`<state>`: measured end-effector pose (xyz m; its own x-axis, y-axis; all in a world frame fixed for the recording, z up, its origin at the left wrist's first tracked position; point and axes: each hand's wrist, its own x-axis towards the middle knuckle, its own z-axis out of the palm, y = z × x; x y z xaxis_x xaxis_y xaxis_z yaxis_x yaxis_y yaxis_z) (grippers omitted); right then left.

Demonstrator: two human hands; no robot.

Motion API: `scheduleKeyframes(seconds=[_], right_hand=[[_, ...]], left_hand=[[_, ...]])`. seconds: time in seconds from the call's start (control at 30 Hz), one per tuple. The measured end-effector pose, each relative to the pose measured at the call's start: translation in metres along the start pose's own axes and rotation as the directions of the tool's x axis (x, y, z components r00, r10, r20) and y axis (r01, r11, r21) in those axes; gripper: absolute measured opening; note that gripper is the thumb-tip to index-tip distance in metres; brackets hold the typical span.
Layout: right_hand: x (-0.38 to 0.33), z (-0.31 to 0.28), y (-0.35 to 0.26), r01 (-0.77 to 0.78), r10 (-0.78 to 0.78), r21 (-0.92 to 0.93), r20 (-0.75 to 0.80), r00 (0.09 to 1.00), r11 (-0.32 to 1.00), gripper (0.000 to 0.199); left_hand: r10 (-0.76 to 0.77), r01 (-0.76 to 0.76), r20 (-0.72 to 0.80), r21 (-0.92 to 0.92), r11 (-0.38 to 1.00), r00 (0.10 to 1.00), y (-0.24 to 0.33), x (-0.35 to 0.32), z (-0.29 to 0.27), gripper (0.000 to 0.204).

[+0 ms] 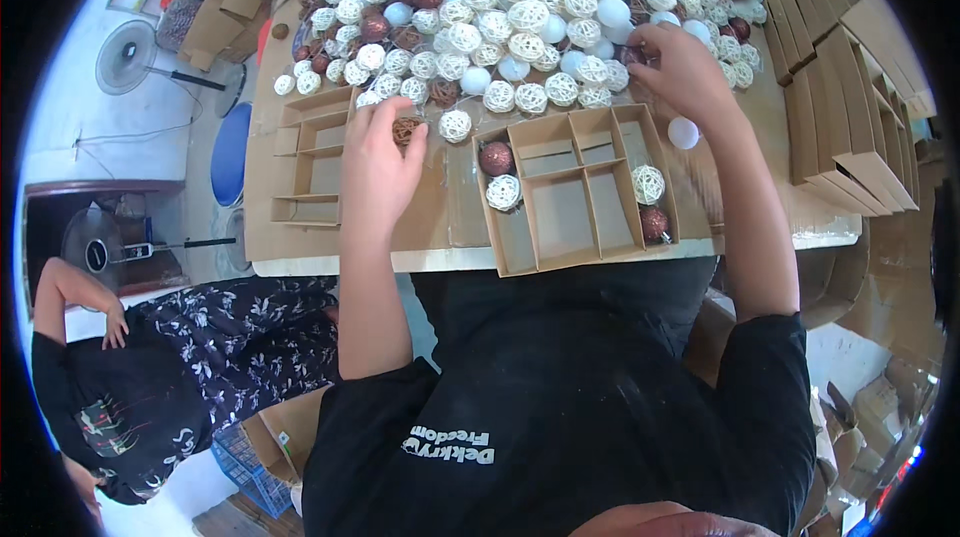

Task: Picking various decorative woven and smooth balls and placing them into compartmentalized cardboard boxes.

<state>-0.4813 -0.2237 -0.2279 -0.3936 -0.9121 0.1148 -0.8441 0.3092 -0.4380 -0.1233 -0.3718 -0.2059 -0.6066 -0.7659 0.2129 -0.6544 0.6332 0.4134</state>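
My left hand [376,169] curls its fingers around a brown woven ball [406,133], left of the cardboard divider box [562,221]. My right hand [690,77] reaches into the far pile, its fingers closed on a dark reddish-brown ball [633,55], partly hidden by the fingertips. In the divider box, a red-brown glitter ball [496,159] and a white woven ball [503,193] lie along the left side. Another white woven ball [648,185] and a second glitter ball [655,224] lie along the right side. A smooth white ball [683,133] sits beside my right wrist.
A large heap of white woven balls [527,15], with pale blue and brown ones, covers the table's far part. Another divider box [318,177] lies left; stacked cardboard boxes [850,122] stand right. A person [120,417] is at lower left, near standing fans [127,57].
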Motion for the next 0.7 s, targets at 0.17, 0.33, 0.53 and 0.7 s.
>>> scheduleKeyframes(seconds=[0.17, 0.33, 0.53, 0.7], right_hand=[[0.004, -0.003, 0.022, 0.029, -0.025, 0.032, -0.128, 0.991, 0.999, 0.036], [0.010, 0.003, 0.015, -0.113, 0.089, -0.223, -0.114, 0.990, 0.968, 0.041], [0.010, -0.009, 0.013, -0.061, 0.049, -0.253, -0.051, 0.997, 0.966, 0.041], [-0.003, -0.029, 0.025, -0.127, 0.146, 0.175, -0.101, 0.984, 0.976, 0.044]], left_hand=[[0.086, -0.083, 0.095, -0.036, 0.996, 0.992, -0.006, 0.030, 0.011, 0.027], [0.170, -0.180, 0.073, 0.155, 0.971, 0.983, 0.000, 0.055, 0.024, 0.027], [0.134, -0.140, 0.044, 0.227, 0.964, 0.990, 0.008, 0.063, 0.030, 0.035], [0.140, -0.148, 0.061, 0.160, 0.976, 0.988, 0.000, 0.064, 0.026, 0.031]])
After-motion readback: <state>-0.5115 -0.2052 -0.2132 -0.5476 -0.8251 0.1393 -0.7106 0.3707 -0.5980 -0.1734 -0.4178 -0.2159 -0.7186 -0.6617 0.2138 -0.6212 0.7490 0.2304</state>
